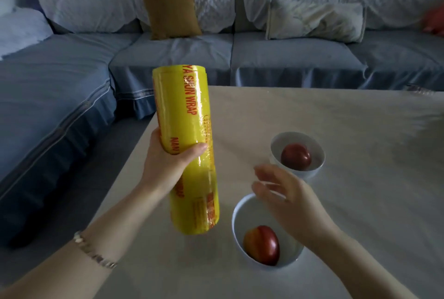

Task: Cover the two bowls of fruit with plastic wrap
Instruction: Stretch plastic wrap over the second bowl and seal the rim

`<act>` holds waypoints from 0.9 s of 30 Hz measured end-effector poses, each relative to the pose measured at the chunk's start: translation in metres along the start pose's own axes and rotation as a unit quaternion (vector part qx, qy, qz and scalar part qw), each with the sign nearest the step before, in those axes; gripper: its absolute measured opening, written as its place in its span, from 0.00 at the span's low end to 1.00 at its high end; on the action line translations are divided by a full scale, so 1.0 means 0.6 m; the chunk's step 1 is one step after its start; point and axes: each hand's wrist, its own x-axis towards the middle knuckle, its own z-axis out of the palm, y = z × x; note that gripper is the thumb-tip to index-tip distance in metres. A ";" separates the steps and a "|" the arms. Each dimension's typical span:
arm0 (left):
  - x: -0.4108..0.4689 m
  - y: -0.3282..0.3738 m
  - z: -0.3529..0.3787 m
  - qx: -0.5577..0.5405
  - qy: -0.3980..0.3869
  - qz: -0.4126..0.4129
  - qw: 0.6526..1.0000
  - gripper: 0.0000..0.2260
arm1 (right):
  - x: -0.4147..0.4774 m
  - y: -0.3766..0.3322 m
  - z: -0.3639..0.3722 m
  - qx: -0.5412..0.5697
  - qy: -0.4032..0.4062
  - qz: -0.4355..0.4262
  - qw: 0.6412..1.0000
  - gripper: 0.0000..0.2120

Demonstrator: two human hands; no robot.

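Head view looked down on my two hands over a pale tabletop (336, 118). My left hand (168, 166) gripped a yellow roll of plastic wrap (185, 130) around its middle, thumb curled across the front and fingers hidden behind it. The roll stood nearly upright, its top leaning slightly toward eleven o'clock, with red lettering running along its length. Its lower end was close over the tabletop; I could not tell whether it touched. A beaded bracelet (93, 253) sat on my left wrist.

My right hand (286, 193) held nothing. Its fingers were spread and relaxed, a little blurred, pointing toward nine o'clock at the roll but apart from it. It hovered above the far rim of the near bowl (240, 221), a white one at three o'clock from the roll's lower end, holding one red fruit (263, 244). The far bowl (312, 173), also white, lay at about one o'clock from the near one and held a darker red fruit (296, 156). Both bowls were uncovered.

Beyond the tabletop, from nine round to two o'clock, ran a blue sofa (168, 51) with a mustard cushion (171, 9) and a pale cushion (314, 21) propped against its back.
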 end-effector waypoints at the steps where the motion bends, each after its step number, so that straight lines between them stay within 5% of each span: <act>1: -0.012 0.012 -0.006 -0.013 -0.034 -0.010 0.999 0.27 | 0.011 -0.019 0.006 0.042 -0.013 0.000 0.999 0.13; 5: -0.065 0.042 -0.010 -0.016 -0.177 -0.060 0.982 0.34 | 0.029 -0.066 0.029 0.225 -0.079 0.023 0.971 0.34; 11: -0.096 0.031 0.007 -0.034 -0.324 -0.130 0.937 0.27 | -0.009 -0.024 0.023 0.355 -0.014 0.124 0.927 0.33; 14: -0.106 0.024 0.024 -0.066 -0.372 -0.158 0.912 0.36 | -0.034 -0.009 0.006 0.382 -0.019 0.153 0.911 0.29; 17: -0.116 0.014 0.044 -0.089 -0.376 -0.166 0.907 0.42 | -0.048 0.003 -0.012 0.357 -0.013 0.156 0.921 0.28; 21: -0.124 0.009 0.055 -0.089 -0.350 -0.157 0.919 0.36 | -0.046 0.019 -0.036 0.223 0.087 0.115 0.964 0.29; 24: -0.130 0.009 0.054 -0.061 -0.334 -0.129 0.932 0.36 | -0.042 0.027 -0.045 0.182 0.172 0.100 0.963 0.13; 27: -0.134 0.005 0.052 -0.044 -0.337 -0.120 0.933 0.35 | -0.039 0.034 -0.045 0.152 0.171 0.099 0.968 0.01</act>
